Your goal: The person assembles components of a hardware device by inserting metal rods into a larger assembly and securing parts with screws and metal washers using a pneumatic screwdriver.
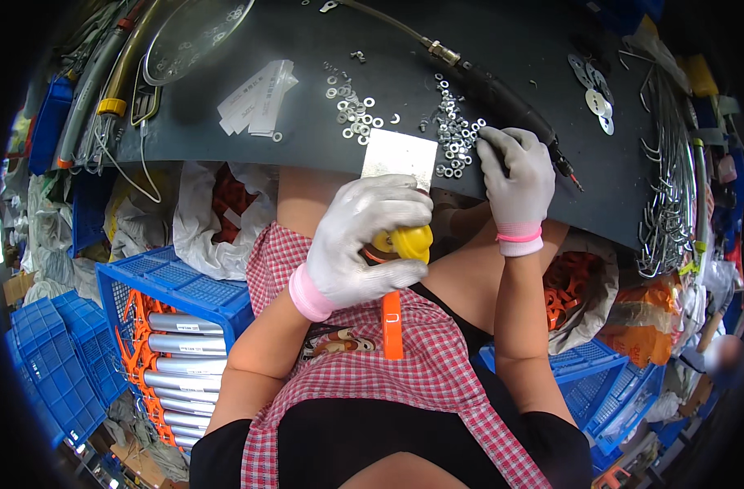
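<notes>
My left hand (364, 236), in a white glove with a pink cuff, is closed around a tool with a flat-looking silver body (400, 156), a rounded yellow part (411, 243) and an orange bar (392, 324) pointing toward me. The fingers hide the tool's middle. My right hand (519, 175), gloved the same way, rests at the right side of a pile of small metal nuts (455, 134). Its thumb and forefinger come together at the pile; whatever lies between them is too small to make out. Left of that pile are scattered metal washers (356, 112).
A black power driver (510, 102) with a hose lies behind my right hand. White labels (262, 98) and a clear round dish (189, 41) are at left. Metal discs (594, 94) and bent rods (661, 179) lie right. A blue crate (180, 273) of silver tubes stands beside me.
</notes>
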The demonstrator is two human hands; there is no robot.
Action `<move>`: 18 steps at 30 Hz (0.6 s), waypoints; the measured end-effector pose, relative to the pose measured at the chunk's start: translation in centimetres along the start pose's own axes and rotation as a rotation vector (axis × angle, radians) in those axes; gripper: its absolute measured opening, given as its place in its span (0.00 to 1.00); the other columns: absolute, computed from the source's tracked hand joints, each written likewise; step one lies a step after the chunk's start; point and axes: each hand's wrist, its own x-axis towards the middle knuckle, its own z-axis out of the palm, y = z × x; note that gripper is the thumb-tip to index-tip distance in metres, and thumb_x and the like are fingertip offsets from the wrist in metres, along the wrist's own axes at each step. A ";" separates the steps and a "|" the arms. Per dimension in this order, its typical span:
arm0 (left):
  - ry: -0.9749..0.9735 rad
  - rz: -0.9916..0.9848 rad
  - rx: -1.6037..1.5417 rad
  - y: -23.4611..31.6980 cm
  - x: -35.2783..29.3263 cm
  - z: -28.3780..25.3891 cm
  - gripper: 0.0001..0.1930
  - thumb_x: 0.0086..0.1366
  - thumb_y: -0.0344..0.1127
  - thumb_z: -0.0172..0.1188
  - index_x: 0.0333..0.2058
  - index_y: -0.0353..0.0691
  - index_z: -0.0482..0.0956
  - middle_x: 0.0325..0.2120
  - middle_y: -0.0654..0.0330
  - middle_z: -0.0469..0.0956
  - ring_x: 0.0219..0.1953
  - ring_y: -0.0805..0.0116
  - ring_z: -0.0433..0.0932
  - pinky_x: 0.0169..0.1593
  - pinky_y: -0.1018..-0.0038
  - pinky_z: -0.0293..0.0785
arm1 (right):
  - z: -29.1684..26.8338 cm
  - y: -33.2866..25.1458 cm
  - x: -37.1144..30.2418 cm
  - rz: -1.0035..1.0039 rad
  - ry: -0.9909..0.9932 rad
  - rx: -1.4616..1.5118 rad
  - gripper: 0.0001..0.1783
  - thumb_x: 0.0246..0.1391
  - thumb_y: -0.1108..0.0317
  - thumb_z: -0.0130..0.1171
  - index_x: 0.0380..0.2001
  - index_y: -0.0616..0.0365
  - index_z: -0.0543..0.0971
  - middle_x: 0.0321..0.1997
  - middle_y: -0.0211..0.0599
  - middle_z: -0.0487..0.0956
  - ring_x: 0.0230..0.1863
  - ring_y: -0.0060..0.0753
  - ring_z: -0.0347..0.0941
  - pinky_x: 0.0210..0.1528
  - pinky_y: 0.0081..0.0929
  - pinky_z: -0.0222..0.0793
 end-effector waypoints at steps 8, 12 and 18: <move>0.216 -0.141 -0.381 0.1 0.0 1.3 0.27 0.46 0.38 0.68 0.46 0.37 0.75 0.47 0.52 0.75 0.49 0.55 0.73 0.56 0.64 0.62 | -0.2 0.2 -0.2 0.042 -0.022 0.075 0.05 0.45 0.71 0.62 0.29 0.54 0.82 0.34 0.31 0.78 0.34 0.31 0.74 0.37 0.26 0.69; 0.127 -0.099 -0.290 -0.6 -1.0 0.3 0.29 0.45 0.38 0.68 0.48 0.36 0.74 0.49 0.51 0.74 0.51 0.54 0.72 0.57 0.64 0.63 | -1.3 -0.7 -0.8 0.278 0.041 0.644 0.07 0.49 0.80 0.57 0.33 0.63 0.79 0.36 0.36 0.77 0.37 0.19 0.71 0.41 0.17 0.66; 0.020 -0.104 -0.383 -2.1 -1.3 -0.1 0.35 0.46 0.33 0.71 0.54 0.39 0.68 0.53 0.51 0.69 0.57 0.59 0.68 0.60 0.66 0.62 | -3.2 -3.7 -1.1 0.264 -0.122 0.889 0.07 0.48 0.79 0.57 0.33 0.63 0.79 0.39 0.36 0.76 0.39 0.21 0.72 0.43 0.19 0.67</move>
